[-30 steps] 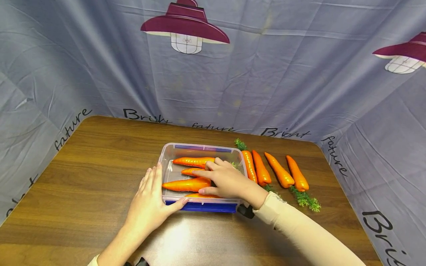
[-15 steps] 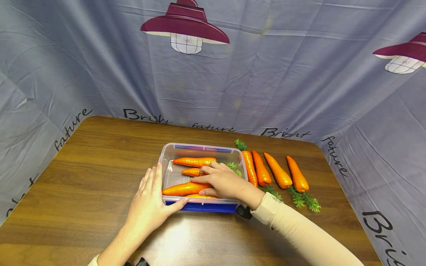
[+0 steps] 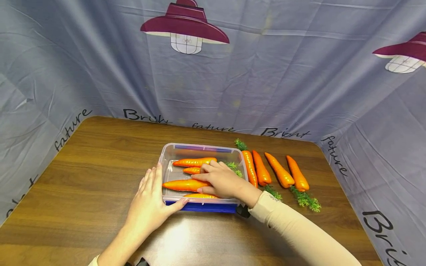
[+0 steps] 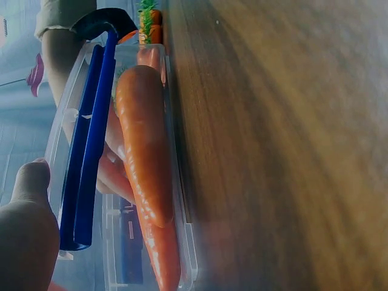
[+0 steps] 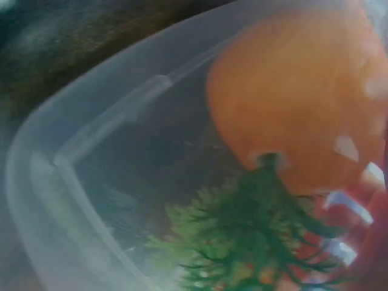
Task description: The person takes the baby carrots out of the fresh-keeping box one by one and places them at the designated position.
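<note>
A clear plastic box point(image 3: 165, 155) with a blue front latch point(image 3: 206, 207) sits mid-table and holds several orange carrots. My right hand point(image 3: 213, 183) reaches into the box, and its thumb and fingers hold the thick end of one carrot point(image 3: 181, 184), which lies flat. My left hand point(image 3: 149, 199) lies flat against the box's left wall, thumb point(image 4: 27, 230) on the blue latch point(image 4: 91, 151). Through the box wall, the left wrist view shows a carrot point(image 4: 145, 163). The right wrist view shows a carrot's thick end point(image 5: 297, 91) with its green leaves point(image 5: 254, 242) in a box corner point(image 5: 42, 170).
Several more carrots point(image 3: 279, 170) with green tops lie in a row on the wooden table point(image 3: 100, 155), just right of the box. Grey printed cloth point(image 3: 266, 74) walls the table at the back and on both sides.
The carrot in my right hand tilted, then levelled again inside the box, with my hand shifting slightly. My left hand and the box have stayed put.
</note>
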Available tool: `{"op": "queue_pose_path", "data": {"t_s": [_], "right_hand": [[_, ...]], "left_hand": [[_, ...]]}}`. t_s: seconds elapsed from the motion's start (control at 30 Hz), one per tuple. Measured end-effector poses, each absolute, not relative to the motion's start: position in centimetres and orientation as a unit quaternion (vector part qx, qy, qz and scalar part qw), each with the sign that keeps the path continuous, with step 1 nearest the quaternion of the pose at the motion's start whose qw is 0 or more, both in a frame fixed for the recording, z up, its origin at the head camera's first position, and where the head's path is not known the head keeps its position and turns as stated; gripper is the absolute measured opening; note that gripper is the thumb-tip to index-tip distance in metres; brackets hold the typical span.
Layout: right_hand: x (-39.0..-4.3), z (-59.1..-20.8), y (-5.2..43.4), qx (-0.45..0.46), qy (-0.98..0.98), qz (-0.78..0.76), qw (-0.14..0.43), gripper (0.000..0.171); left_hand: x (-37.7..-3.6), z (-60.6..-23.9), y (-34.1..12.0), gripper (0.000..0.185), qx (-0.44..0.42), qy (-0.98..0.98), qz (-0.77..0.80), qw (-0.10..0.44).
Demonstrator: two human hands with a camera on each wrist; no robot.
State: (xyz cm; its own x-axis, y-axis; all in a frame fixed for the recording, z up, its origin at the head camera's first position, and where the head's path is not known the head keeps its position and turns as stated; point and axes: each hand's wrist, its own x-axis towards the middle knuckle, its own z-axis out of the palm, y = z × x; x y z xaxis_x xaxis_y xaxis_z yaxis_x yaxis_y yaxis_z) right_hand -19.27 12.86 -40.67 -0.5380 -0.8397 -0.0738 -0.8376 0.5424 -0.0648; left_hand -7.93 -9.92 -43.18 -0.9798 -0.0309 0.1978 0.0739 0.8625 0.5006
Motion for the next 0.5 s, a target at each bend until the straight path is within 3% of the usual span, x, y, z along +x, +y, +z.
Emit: {"op": "queue_pose_path", "data": {"t_s": [0.33, 0.5], "right_hand": [[-19.42, -40.99, 13.02, -0.525, 0.85, -0.03, -0.022, 0.041], [-19.44, -40.58, 13.22, -0.529, 0.845, -0.076, -0.026, 0.043]], "left_hand": [[-7.99, -43.21, -9.92, 0.124, -0.013, -0.96, -0.261, 0.103], [-7.99, -43.27, -9.96, 0.124, -0.017, -0.959, -0.26, 0.112]]}}
